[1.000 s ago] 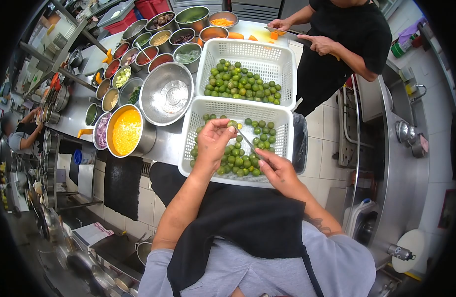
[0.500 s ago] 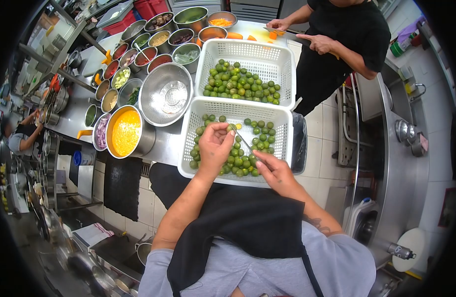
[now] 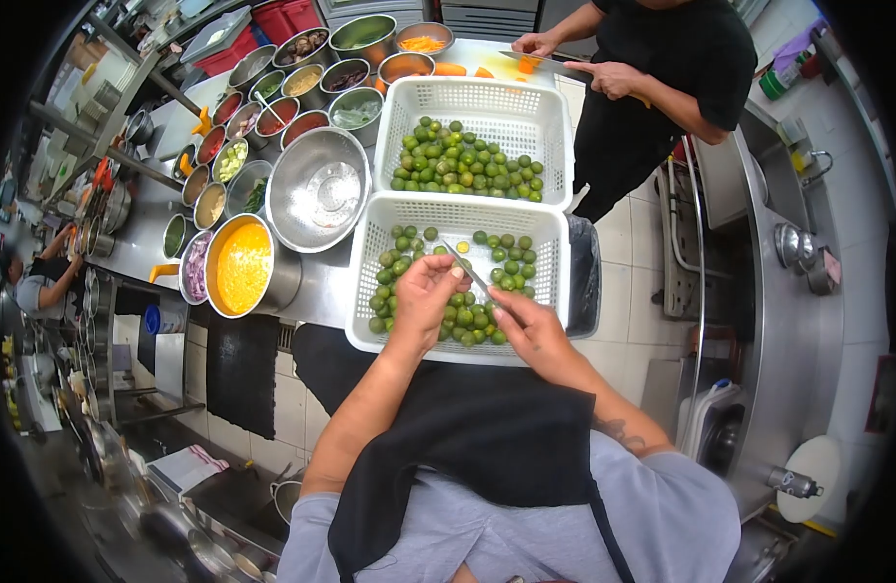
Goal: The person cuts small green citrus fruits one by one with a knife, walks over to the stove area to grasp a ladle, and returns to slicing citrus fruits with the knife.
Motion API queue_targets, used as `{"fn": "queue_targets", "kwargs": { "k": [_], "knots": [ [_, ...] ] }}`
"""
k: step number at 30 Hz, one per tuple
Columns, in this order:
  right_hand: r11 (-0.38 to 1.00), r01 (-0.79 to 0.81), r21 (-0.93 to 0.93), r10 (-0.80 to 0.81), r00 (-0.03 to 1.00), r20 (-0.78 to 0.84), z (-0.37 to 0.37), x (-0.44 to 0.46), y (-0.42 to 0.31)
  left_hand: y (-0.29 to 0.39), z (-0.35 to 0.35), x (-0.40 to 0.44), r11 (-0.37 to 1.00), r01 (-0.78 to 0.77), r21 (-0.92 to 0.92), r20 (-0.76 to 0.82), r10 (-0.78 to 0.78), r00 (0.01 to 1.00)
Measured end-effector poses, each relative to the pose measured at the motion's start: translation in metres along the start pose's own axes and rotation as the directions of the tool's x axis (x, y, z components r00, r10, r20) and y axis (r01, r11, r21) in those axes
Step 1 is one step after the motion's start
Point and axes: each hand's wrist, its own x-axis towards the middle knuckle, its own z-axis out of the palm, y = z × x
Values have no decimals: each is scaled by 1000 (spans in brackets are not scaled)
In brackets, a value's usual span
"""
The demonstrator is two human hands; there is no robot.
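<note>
Over the near white basket (image 3: 361,282), my right hand (image 3: 535,335) is closed on a small knife (image 3: 465,262), whose blade points up and to the left. The fingers of my left hand (image 3: 427,299) are pinched together beside the blade; what they hold is mostly hidden behind them. Green limes (image 3: 467,316) lie in the near basket around and below my hands. One cut lime (image 3: 463,247) shows a yellow face just beyond the knife tip. More limes (image 3: 467,160) are heaped in the far white basket (image 3: 477,92).
Left of the baskets stand an empty steel bowl (image 3: 319,189), a pot of yellow-orange food (image 3: 242,267) and several bowls of ingredients. A co-worker (image 3: 652,78) cuts orange pieces with a knife at the far right corner. A black bag (image 3: 583,277) hangs beside the near basket.
My left hand has lowered slightly and the knife blade now stands clear above its fingers. The view has shifted a little. The co-worker's knife has moved over the orange pieces.
</note>
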Motion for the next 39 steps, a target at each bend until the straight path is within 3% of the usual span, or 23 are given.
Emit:
{"fn": "queue_targets", "kwargs": {
  "k": [5, 10, 12, 13, 14, 15, 17, 19, 22, 24, 26, 27, 28, 29, 32, 37, 39],
  "knots": [
    [991, -59, 117, 60, 998, -2, 0, -4, 3, -5, 0, 3, 982, -162, 99, 53, 157, 986],
    [965, -177, 193, 175, 984, 26, -16, -13, -3, 18, 3, 57, 943, -162, 292, 13, 165, 986],
    [970, -127, 205, 145, 987, -75, -22, -13, -4, 40, 24, 73, 884, -402, 237, 99, 390, 916],
    [973, -135, 189, 153, 984, -86, -28, -13, -6, 43, 26, 77, 885, -404, 234, 102, 390, 915],
    [973, -133, 187, 151, 985, -88, -31, -14, -8, 48, 26, 81, 652, -524, 548, 201, 506, 839],
    [975, -138, 177, 161, 980, -121, -32, -15, -10, 51, 26, 83, 305, -569, 764, 336, 565, 754],
    [975, -127, 184, 158, 974, -164, -35, -15, -8, 9, 0, 85, 77, -563, 823, 488, 412, 769],
    [973, -127, 191, 159, 974, -162, -35, -16, -3, -14, -7, 67, -44, -429, 902, 432, 77, 899],
    [976, -128, 178, 155, 977, -148, -32, -16, 6, -47, -20, 64, -89, -377, 922, 377, -13, 926],
    [979, -127, 162, 150, 979, -139, -31, -16, 6, -55, -26, 69, -82, -386, 919, 390, 36, 920],
    [977, -104, 188, 133, 980, -146, -31, -16, 4, -49, -26, 76, 358, -346, 867, 334, 96, 938],
    [976, -105, 189, 134, 980, -147, -31, -16, 4, -41, -23, 76, 358, -346, 867, 335, 95, 937],
    [977, -103, 186, 129, 982, -137, -32, -16, 4, -28, -18, 73, 730, -142, 668, 225, -16, 974],
    [978, -99, 184, 123, 985, -125, -32, -16, 4, -15, -13, 69, 939, 104, 328, 164, -164, 973],
    [972, -150, 183, 165, 984, -67, -29, -14, 1, 10, -10, 56, 971, 63, 232, 190, -108, 976],
    [975, -125, 181, 128, 992, -4, -23, -11, -1, 24, -13, 42, 948, 31, 317, 185, -94, 978],
    [978, -117, 171, 116, 993, 13, -23, -11, 0, 29, -9, 37, 986, 75, 146, 195, -103, 975]
  ]
}}
